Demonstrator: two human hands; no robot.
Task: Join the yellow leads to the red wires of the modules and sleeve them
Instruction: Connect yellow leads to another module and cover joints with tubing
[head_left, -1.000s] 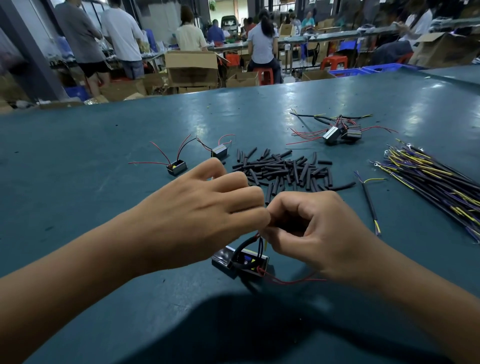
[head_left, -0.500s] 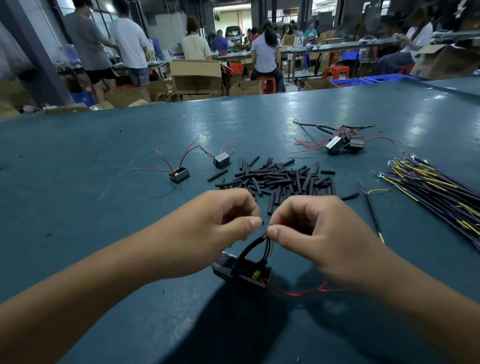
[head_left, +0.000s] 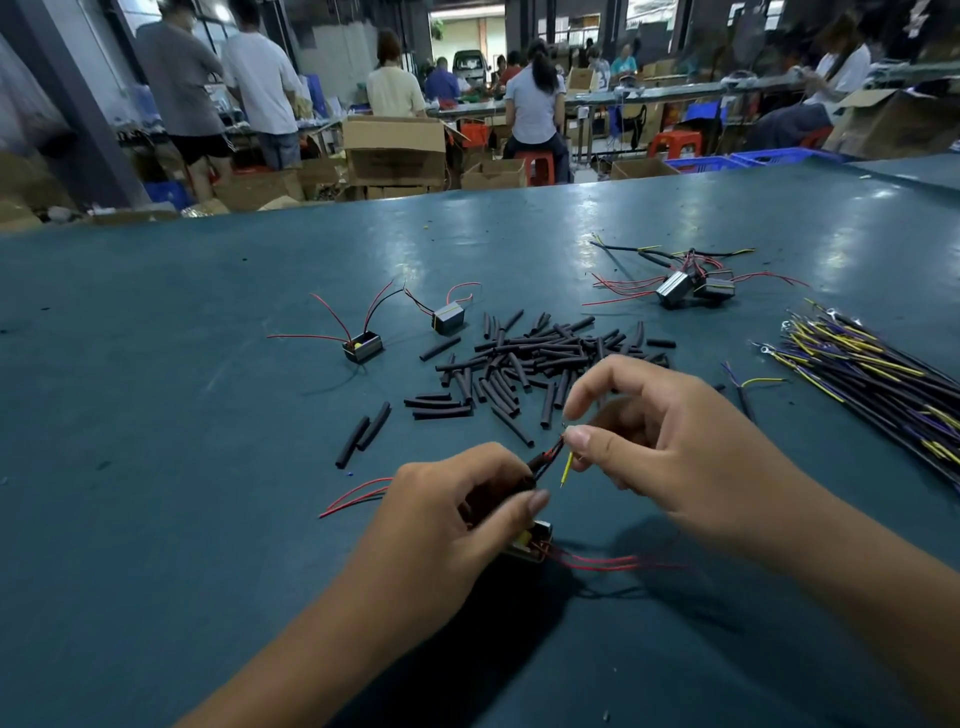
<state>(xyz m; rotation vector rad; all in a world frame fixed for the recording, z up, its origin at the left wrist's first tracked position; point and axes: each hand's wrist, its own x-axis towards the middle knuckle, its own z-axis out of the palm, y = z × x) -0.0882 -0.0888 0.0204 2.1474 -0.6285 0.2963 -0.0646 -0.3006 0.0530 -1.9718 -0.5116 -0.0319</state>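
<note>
Yellow lead (head_left: 566, 467) beside sleeved red wire (head_left: 545, 460)

Head view, close, forward-down over table (head_left: 156, 415)

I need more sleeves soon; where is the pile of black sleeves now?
The sleeves lie mid-table, just beyond the right hand, between the two loose modules and the lead bundle.

Two hands, left (head_left: 447, 525) and right (head_left: 680, 452), work over a teal tabletop (head_left: 156, 415). One module (head_left: 530, 543) sits under the left hand; two more lie at far left (head_left: 362, 347) (head_left: 448, 318), and two or three, tangled, at far right (head_left: 693, 285). Black sleeves (head_left: 524, 364) and the right-hand bundle of leads (head_left: 878, 369) number in the dozens, too many to count.
</note>
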